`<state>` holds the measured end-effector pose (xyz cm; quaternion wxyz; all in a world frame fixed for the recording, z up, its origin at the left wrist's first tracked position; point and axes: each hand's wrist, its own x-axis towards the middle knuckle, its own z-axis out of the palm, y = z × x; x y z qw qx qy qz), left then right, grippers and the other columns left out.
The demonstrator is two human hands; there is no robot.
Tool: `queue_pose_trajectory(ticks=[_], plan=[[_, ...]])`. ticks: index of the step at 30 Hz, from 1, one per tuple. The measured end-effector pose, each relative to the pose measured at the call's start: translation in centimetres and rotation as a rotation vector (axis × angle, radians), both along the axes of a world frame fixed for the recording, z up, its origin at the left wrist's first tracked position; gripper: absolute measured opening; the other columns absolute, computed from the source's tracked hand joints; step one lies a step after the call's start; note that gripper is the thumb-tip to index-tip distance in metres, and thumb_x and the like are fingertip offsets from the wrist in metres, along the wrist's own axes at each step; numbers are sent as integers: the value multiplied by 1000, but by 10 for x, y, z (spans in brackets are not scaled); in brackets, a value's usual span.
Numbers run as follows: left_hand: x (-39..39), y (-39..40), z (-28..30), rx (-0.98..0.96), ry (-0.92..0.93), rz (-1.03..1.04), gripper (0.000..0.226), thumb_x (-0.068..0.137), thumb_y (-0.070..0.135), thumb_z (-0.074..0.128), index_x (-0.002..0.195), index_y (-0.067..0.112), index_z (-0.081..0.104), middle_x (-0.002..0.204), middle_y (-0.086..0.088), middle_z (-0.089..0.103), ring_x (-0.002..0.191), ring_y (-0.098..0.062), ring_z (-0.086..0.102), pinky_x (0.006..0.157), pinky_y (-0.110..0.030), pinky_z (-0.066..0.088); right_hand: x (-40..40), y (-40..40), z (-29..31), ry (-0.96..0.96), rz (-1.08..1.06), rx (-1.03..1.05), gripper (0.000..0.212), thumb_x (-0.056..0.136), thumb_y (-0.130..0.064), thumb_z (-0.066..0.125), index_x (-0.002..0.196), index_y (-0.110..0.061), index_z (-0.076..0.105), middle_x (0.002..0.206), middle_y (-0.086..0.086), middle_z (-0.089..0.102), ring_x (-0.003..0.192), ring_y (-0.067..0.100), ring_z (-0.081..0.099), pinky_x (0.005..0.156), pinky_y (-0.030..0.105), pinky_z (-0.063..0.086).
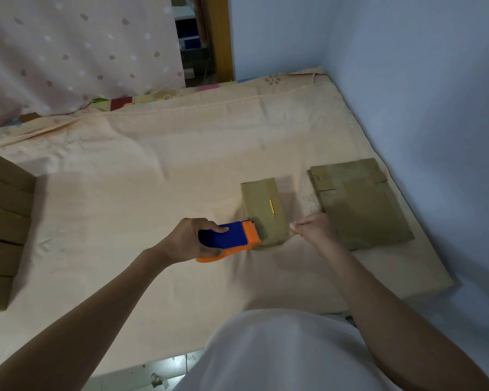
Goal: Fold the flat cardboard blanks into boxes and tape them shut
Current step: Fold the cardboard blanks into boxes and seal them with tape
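Two bare hands work over a mattress [153, 170] covered with a soft, peach-coloured sheet that is lightly creased and printed with faint flowers. Our left hand [191, 239] wraps its fingers firmly round a plastic tape dispenser [227, 240], blue in the body and orange at the head and base; the orange head touches the near left edge of one small folded box [261, 210]. This box is plain brown cardboard, rectangular, lying in the middle of the mattress with a thin yellow and red mark on its top. Our right hand [314, 228] sits just beside the box's near right corner, thumb and forefinger pinched together; we think they hold a tape end, but the tape is too clear and blurred to make out. The back of that hand overlaps the near left edge of a stack of flat cardboard blanks [362, 204], which lies to the right, near the pale blue wall [421, 94]. We cannot count the blanks in it. At the left edge stands a pile of finished boxes [5, 221], roughly five layers, cut off by the frame. A dotted pink curtain [76, 49] hangs behind the mattress.
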<state>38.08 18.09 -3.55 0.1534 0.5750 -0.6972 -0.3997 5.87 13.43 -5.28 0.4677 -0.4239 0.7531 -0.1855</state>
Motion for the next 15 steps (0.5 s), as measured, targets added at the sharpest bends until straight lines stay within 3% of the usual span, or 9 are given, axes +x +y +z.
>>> queue_pose_trajectory(ticks=[6,11,15], plan=[[0,3,-4,-140,-45,-119,52,64,27,92,112,34,73,91,13,64,82,-7,62,69,-12,46,-2,-1,-6,50,15,3,11,86,-19,77,89,-8,79,88,3,78,88,13,71,74,22,47],[4,4,-7,-174,-62,-170,53,65,28,92,114,34,72,92,12,66,81,-5,61,71,-9,44,-1,1,-8,98,50,1,13,87,-24,75,88,-12,81,87,0,77,79,8,66,58,14,41],[4,2,-6,-167,-70,-164,52,65,29,92,113,34,73,91,12,66,80,-4,61,70,-7,43,1,0,-11,101,28,-10,13,87,-24,76,88,-12,81,88,1,77,87,12,69,61,17,42]])
